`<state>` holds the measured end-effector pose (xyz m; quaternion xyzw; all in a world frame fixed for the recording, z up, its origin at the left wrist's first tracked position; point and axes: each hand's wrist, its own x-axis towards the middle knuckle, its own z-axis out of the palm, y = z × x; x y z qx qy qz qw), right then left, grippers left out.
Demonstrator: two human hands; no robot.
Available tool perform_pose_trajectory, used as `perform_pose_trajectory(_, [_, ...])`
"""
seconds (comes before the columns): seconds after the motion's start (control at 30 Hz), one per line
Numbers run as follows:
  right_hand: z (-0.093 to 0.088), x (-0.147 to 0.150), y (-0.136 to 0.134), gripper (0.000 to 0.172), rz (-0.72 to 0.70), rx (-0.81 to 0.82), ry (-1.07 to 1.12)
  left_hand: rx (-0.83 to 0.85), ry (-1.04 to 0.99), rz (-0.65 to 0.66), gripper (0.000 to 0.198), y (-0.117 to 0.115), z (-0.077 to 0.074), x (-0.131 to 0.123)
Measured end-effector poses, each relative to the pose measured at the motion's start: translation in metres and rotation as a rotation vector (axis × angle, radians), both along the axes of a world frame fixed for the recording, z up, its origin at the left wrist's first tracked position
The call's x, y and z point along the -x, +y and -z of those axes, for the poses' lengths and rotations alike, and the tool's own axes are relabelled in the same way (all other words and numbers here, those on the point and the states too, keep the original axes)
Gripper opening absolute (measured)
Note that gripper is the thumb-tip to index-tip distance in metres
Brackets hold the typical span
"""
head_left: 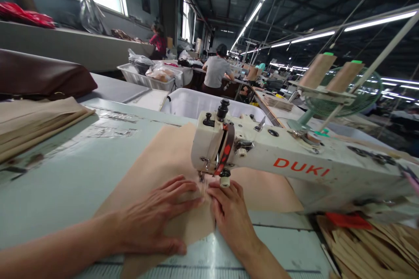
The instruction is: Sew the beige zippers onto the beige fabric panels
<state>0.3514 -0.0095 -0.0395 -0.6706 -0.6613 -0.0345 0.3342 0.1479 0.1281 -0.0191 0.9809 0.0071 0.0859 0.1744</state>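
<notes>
A white sewing machine (258, 152) with red lettering reaches across from the right, its needle and presser foot over a beige fabric piece (153, 161). The fabric spreads flat over the pale green table, passing under the machine arm. My left hand (160, 213) lies on the fabric left of the presser foot, fingers stretched out and thumb spread. My right hand (229, 205) rests close to the right of the needle, fingers bent and pressed down at the fabric, tips partly behind a white knob. Whether it pinches an edge there is hard to see.
Stacked beige pieces (39, 122) and a dark brown bundle (42, 76) lie at left. More cut pieces (369, 244) sit at lower right. A white bin (212, 100) stands behind the machine; thread cones (317, 69) rise at right. Another person (216, 69) sits further back.
</notes>
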Motion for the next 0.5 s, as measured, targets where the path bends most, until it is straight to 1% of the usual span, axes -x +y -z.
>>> perform_pose_trajectory(0.13, [-0.003,0.001,0.002,0.040,0.006,-0.031,0.000,-0.050,0.006,0.005,0.085,0.012,0.001,-0.010])
perform_pose_trajectory(0.2, [-0.004,0.001,0.001,0.041,-0.002,-0.042,-0.002,-0.084,-0.022,0.030,0.085,0.014,0.002,-0.012])
perform_pose_trajectory(0.23, [-0.004,0.001,0.000,0.041,-0.009,-0.046,-0.004,-0.093,-0.044,0.045,0.083,0.013,0.003,-0.012])
perform_pose_trajectory(0.3, [-0.004,0.001,-0.001,0.040,-0.031,-0.048,-0.010,-0.088,-0.077,0.056,0.072,0.008,0.004,-0.010])
perform_pose_trajectory(0.4, [-0.002,0.002,-0.002,0.039,-0.057,-0.028,-0.032,-0.046,-0.069,0.013,0.056,-0.002,0.005,-0.003])
perform_pose_trajectory(0.5, [-0.002,0.003,-0.001,0.039,-0.034,0.031,-0.074,-0.012,-0.043,-0.022,0.057,-0.009,0.004,0.000])
